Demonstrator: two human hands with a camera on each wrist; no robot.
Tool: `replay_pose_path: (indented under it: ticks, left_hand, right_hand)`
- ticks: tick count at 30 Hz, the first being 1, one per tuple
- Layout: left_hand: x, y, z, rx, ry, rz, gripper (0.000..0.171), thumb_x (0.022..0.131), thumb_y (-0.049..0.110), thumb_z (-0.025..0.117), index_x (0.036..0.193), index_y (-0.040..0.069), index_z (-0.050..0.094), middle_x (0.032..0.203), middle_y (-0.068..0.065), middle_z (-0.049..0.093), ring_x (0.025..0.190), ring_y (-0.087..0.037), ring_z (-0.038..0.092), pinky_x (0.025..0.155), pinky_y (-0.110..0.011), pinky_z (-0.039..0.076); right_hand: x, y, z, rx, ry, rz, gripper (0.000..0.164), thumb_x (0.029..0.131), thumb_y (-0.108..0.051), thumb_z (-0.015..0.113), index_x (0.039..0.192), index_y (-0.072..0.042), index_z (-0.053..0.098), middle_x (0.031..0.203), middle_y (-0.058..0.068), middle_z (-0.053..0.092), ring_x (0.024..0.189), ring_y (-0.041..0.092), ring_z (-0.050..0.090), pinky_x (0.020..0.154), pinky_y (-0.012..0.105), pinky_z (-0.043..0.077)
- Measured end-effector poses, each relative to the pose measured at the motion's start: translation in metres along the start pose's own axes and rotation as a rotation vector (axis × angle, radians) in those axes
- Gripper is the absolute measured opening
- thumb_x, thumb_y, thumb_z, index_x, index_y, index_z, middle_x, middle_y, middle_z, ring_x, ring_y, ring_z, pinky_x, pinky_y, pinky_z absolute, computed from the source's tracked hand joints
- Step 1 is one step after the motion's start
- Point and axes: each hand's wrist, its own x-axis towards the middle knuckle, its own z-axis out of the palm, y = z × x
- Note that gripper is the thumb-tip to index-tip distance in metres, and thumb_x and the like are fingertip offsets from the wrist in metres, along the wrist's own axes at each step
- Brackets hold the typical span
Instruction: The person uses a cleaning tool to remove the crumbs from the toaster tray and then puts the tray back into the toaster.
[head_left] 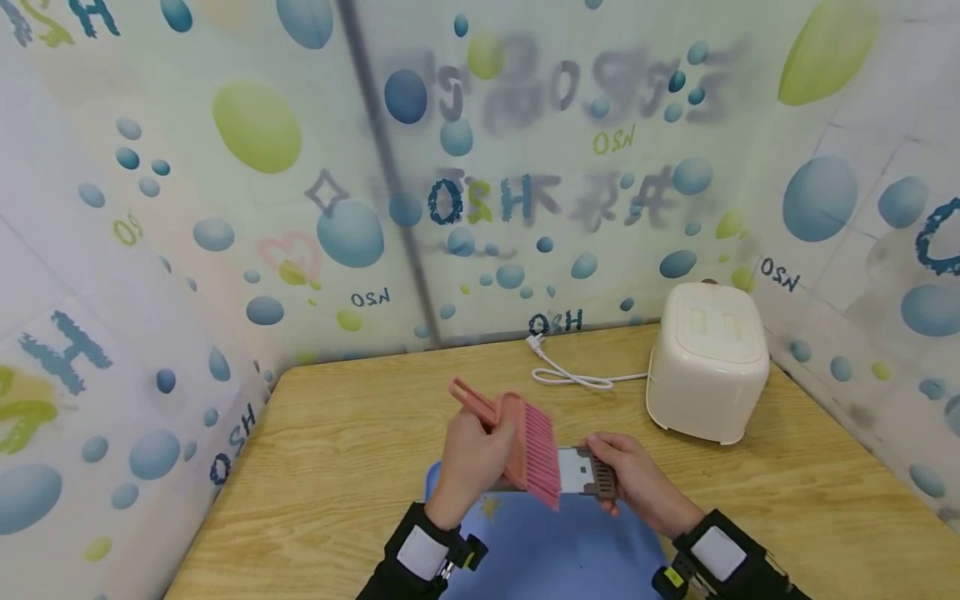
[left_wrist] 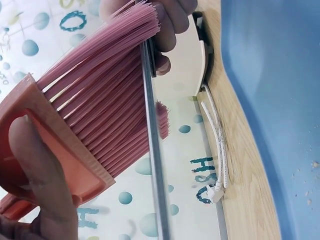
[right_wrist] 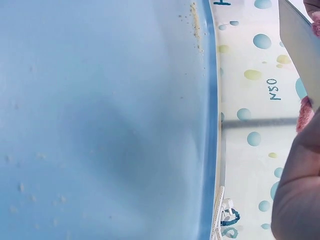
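L grip holds pink brush agst metal plate; R grip holds plate's end. Crumbs on blue tray.

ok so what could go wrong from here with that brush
Crumbs lie in the blue tray; more might flick onto the table, as the flat piece is held near the tray's far edge. The piece could also tilt under the brush, since the right hand grips it at one end.

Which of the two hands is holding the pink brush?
The left hand: it grips the pink brush, whereas the right hand holds the slotted, brownish end of the flat metal piece.
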Motion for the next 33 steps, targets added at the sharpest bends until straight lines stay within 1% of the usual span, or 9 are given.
replay_pose_path:
  ticks: [2, 4, 8, 11, 17, 23, 29, 33]
  left_hand:
    - [0.000, 0.000, -0.001, 0.008, 0.005, 0.004, 0.015, 0.095, 0.014, 0.060, 0.099, 0.001, 0.064, 0.072, -0.005, 0.069, 0.056, -0.014, 0.066, 0.047, -0.027, 0.053]
    - [0.000, 0.000, -0.001, 0.006, 0.002, 0.014, 0.017, 0.095, 0.014, 0.060, 0.105, 0.000, 0.063, 0.077, -0.007, 0.070, 0.059, -0.014, 0.068, 0.050, -0.028, 0.055]
    - [0.000, 0.000, -0.002, -0.004, -0.006, 0.038, 0.034, 0.095, 0.013, 0.060, 0.126, -0.002, 0.061, 0.095, -0.013, 0.072, 0.071, -0.015, 0.070, 0.058, -0.028, 0.057]
    - [0.001, -0.001, -0.002, -0.016, -0.011, 0.038, 0.044, 0.096, 0.014, 0.061, 0.136, -0.003, 0.055, 0.101, -0.016, 0.072, 0.075, -0.017, 0.070, 0.060, -0.028, 0.057]
    - [0.002, 0.000, -0.004, -0.012, -0.010, 0.027, 0.044, 0.096, 0.015, 0.062, 0.136, -0.004, 0.057, 0.094, -0.015, 0.073, 0.068, -0.017, 0.070, 0.055, -0.028, 0.056]
    - [0.002, 0.001, -0.007, 0.011, -0.010, 0.042, 0.042, 0.097, 0.015, 0.062, 0.134, -0.005, 0.058, 0.096, -0.017, 0.072, 0.068, -0.016, 0.069, 0.054, -0.026, 0.055]
    - [0.002, 0.000, -0.010, 0.009, -0.025, 0.058, 0.043, 0.097, 0.014, 0.062, 0.134, -0.006, 0.056, 0.099, -0.018, 0.072, 0.068, -0.017, 0.070, 0.055, -0.028, 0.056]
    - [0.002, 0.001, -0.013, 0.015, -0.029, 0.050, 0.041, 0.097, 0.012, 0.060, 0.134, -0.004, 0.057, 0.099, -0.017, 0.072, 0.068, -0.016, 0.069, 0.055, -0.028, 0.056]
  right_hand:
    - [0.000, 0.000, 0.000, 0.002, 0.000, -0.001, 0.047, 0.111, -0.035, 0.037, 0.128, 0.006, 0.054, 0.088, 0.006, 0.063, 0.052, 0.012, 0.055, 0.047, 0.024, 0.048]
    - [0.000, 0.001, -0.001, 0.002, 0.003, -0.003, 0.047, 0.111, -0.036, 0.038, 0.127, 0.005, 0.055, 0.088, 0.006, 0.063, 0.052, 0.012, 0.055, 0.047, 0.024, 0.048]
    - [0.000, 0.001, 0.000, -0.004, 0.002, -0.003, 0.048, 0.111, -0.036, 0.038, 0.127, 0.006, 0.055, 0.088, 0.006, 0.063, 0.053, 0.012, 0.055, 0.047, 0.024, 0.048]
    - [0.000, 0.001, 0.000, -0.008, 0.001, 0.006, 0.049, 0.111, -0.037, 0.039, 0.128, 0.006, 0.054, 0.089, 0.007, 0.063, 0.053, 0.012, 0.056, 0.047, 0.024, 0.048]
    - [0.001, 0.003, 0.000, -0.011, -0.007, -0.001, 0.049, 0.111, -0.037, 0.039, 0.129, 0.007, 0.053, 0.090, 0.008, 0.063, 0.054, 0.012, 0.056, 0.047, 0.024, 0.048]
    - [0.000, 0.004, 0.000, -0.013, 0.005, 0.008, 0.050, 0.111, -0.038, 0.039, 0.130, 0.007, 0.053, 0.090, 0.008, 0.063, 0.053, 0.012, 0.056, 0.047, 0.023, 0.048]
    - [0.000, 0.004, 0.000, -0.012, 0.005, 0.004, 0.052, 0.111, -0.037, 0.039, 0.132, 0.009, 0.050, 0.091, 0.008, 0.062, 0.054, 0.012, 0.057, 0.048, 0.023, 0.048]
    - [0.000, 0.005, -0.001, -0.011, 0.011, 0.011, 0.054, 0.110, -0.038, 0.039, 0.133, 0.009, 0.049, 0.091, 0.008, 0.062, 0.054, 0.012, 0.056, 0.048, 0.023, 0.048]
